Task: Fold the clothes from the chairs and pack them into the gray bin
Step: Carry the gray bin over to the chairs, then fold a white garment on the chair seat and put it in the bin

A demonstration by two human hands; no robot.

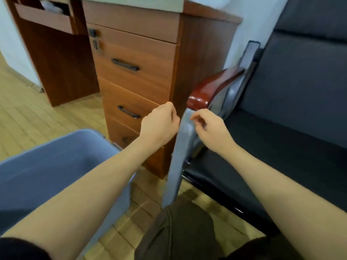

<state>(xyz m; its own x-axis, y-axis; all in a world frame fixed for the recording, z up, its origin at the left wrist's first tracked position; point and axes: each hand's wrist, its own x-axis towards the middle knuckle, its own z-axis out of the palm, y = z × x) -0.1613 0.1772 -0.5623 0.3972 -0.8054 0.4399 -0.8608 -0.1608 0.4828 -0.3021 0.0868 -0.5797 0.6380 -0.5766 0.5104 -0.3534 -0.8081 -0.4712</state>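
Note:
The gray bin (56,166) stands on the floor at the lower left, and the part of its inside that I see holds nothing. My left hand (159,122) hovers in front of the drawer unit with its fingers curled in, holding nothing I can see. My right hand (208,128) hangs beside it with loosely curled fingers, just right of the chair's gray metal front leg (178,156) and below the red wooden armrest (210,89). The black chair seat (272,156) shows no clothes. Dark fabric (178,231) lies at the bottom centre; whether it is a garment or my leg is unclear.
A brown wooden drawer unit (135,72) with black handles stands straight ahead, part of a desk with an open drawer (43,17) at the top left. The chair's dark backrest (309,62) fills the right. Pale tiled floor (37,113) runs between the bin and the desk.

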